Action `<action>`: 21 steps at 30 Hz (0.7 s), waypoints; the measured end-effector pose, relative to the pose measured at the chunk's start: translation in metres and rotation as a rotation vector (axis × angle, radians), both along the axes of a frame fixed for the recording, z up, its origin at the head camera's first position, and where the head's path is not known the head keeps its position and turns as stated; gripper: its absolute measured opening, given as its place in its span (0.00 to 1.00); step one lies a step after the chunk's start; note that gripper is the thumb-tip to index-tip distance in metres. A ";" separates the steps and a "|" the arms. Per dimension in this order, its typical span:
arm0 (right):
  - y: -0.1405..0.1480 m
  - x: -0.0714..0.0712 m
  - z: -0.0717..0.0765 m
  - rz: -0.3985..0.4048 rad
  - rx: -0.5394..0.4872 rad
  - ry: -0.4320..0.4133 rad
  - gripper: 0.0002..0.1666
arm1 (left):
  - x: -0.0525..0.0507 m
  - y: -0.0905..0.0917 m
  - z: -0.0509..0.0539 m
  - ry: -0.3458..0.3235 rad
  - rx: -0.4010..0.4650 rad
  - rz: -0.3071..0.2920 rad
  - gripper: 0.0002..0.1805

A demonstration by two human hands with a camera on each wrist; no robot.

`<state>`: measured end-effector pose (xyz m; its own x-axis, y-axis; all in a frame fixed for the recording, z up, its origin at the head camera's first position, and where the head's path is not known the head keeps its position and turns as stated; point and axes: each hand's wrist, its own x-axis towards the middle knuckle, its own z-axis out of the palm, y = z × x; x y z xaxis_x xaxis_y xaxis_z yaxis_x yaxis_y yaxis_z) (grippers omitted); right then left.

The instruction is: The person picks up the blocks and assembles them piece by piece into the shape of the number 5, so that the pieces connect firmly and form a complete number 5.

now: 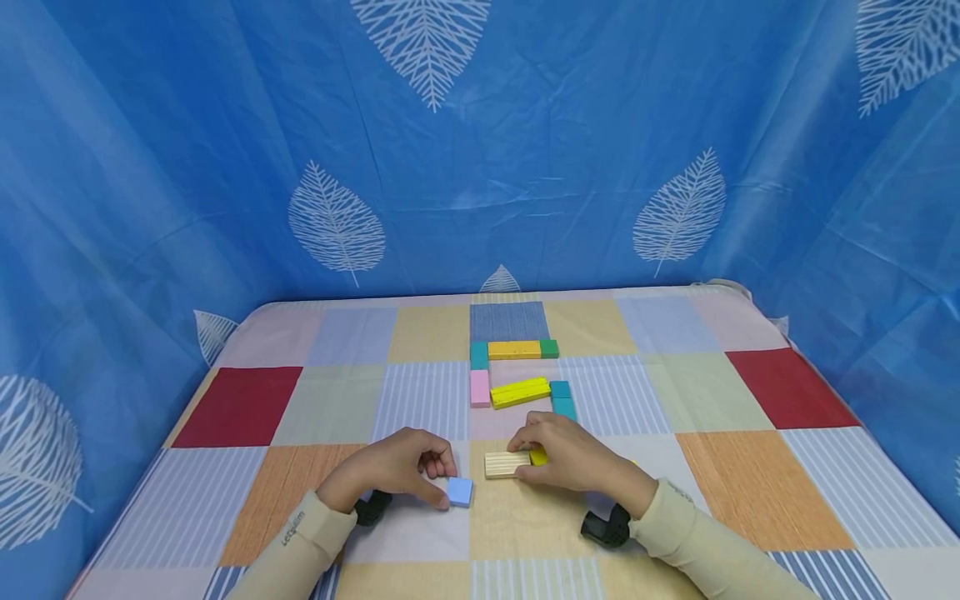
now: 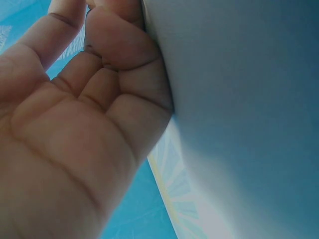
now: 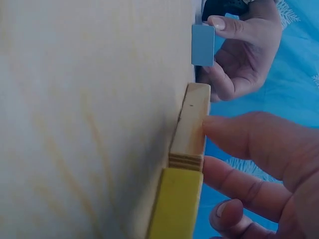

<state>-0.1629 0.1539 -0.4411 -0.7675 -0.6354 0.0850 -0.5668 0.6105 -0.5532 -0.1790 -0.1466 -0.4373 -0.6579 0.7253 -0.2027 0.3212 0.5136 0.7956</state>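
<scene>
My left hand [image 1: 401, 462] pinches a small light blue block [image 1: 460, 492] between thumb and index finger on the patchwork cloth. The right wrist view shows this blue block [image 3: 203, 46] with a fingertip at either end. Just to the right, my right hand [image 1: 566, 454] holds a plain wooden block [image 1: 504, 465] by its sides with thumb and index finger. Against the wooden block's right end lies a yellow block [image 3: 174, 204], partly covered by the right hand in the head view. The left wrist view shows the left palm [image 2: 65, 144] and curled fingers, but no block.
Beyond the hands lie a teal block [image 1: 478, 356], an orange-yellow block [image 1: 513, 350], a green block [image 1: 549, 348], a pink block [image 1: 479, 389], slanted yellow blocks [image 1: 521, 392] and teal blocks [image 1: 561, 392]. A blue curtain [image 1: 480, 167] with white leaves hangs behind the table.
</scene>
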 end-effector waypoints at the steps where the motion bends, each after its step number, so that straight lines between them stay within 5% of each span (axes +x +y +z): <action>1: 0.000 0.000 0.001 -0.005 0.001 -0.005 0.14 | 0.000 0.000 0.000 0.000 0.001 -0.002 0.12; 9: 0.021 -0.006 0.013 -0.005 -0.089 -0.082 0.12 | 0.000 0.000 0.000 -0.010 0.014 -0.005 0.12; 21: 0.070 -0.007 0.011 0.067 -0.231 -0.193 0.08 | 0.000 -0.001 -0.001 -0.007 0.007 -0.003 0.12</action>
